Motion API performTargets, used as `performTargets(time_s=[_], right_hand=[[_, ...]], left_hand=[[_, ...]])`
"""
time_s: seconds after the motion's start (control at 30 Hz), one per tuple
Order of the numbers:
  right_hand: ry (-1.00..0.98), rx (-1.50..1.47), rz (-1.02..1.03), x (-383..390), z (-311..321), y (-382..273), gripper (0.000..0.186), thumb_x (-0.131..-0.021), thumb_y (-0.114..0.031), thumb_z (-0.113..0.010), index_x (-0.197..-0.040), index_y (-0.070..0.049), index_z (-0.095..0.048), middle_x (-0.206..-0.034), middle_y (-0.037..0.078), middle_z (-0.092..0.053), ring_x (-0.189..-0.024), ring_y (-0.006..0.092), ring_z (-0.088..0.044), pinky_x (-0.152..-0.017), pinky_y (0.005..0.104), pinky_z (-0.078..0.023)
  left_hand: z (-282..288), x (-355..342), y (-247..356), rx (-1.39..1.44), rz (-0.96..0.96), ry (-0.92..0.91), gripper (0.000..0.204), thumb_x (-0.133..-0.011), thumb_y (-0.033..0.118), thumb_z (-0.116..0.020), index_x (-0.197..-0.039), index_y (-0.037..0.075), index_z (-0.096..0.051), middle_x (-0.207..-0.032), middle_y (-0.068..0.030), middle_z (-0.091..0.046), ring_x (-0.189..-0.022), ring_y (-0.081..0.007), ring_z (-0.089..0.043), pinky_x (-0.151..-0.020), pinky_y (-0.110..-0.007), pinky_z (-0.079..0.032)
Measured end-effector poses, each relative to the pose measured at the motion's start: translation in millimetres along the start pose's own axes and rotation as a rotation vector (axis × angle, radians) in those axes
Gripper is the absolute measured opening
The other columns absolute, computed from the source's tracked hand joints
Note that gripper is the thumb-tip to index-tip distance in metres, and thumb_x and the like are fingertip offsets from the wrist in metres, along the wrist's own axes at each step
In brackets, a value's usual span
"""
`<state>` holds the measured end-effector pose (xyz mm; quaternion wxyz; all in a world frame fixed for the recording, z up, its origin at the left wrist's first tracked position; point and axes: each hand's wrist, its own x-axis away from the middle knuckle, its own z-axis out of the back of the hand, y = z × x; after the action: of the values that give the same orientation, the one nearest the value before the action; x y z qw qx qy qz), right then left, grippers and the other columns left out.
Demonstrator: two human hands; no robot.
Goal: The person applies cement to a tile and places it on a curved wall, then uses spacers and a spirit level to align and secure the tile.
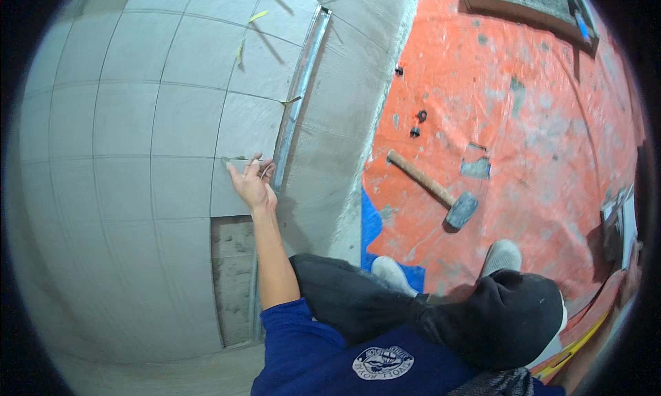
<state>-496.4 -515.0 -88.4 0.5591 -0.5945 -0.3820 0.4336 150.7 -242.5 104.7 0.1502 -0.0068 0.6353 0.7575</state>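
- From my remote seat I see the left hand point(255, 185) over a joint in the smooth, matte grey tiles point(184, 117); its fingers are parted and loosely curled, and I can't tell whether they pinch anything.
- The tile point(227, 195) nearest that hand is a flat square, just above a rough, mortar-grey recess point(234, 275).
- Beside it I see a straight, shiny metal channel point(300, 93) and thin, bent yellowish strips point(257, 16).
- My view dims at the right hand point(629, 280), near a pale flat-sided object point(625, 227); I cannot tell its fingers' state.
- A mallet point(441, 193), wooden-handled and blunt-headed, lies on wrinkled, stained orange sheeting point(530, 141).
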Motion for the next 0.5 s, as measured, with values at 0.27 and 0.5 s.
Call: performTargets(time_s=[0.27,0.5], right_hand=[[-1.244,-0.165,-0.122,50.6,-279.3,-133.4,0.046,-0.080,0.001,-0.070,-0.122,-0.003,-0.052,-0.110,0.006,-0.059,-0.101,0.0163,-0.062,-0.089,0.0288,-0.049],[-1.790,-0.152,0.336,185.4,-418.0,-239.7,0.029,-0.093,-0.009,-0.062,-0.116,0.003,-0.048,-0.095,0.017,-0.070,-0.086,0.0178,-0.065,-0.073,0.0331,-0.051]], left_hand=[[4.1,2.1,-5.0,0.077,-0.054,-0.072,0.085,-0.092,0.000,-0.050,-0.154,0.006,0.008,-0.112,-0.0175,-0.060,-0.080,-0.0193,-0.063,-0.074,-0.034,-0.051],[11.5,1.1,-2.4,0.133,-0.078,-0.131,0.084,-0.091,-0.002,-0.049,-0.155,0.006,0.007,-0.107,-0.0162,-0.061,-0.080,-0.0179,-0.063,-0.072,-0.032,-0.051]])
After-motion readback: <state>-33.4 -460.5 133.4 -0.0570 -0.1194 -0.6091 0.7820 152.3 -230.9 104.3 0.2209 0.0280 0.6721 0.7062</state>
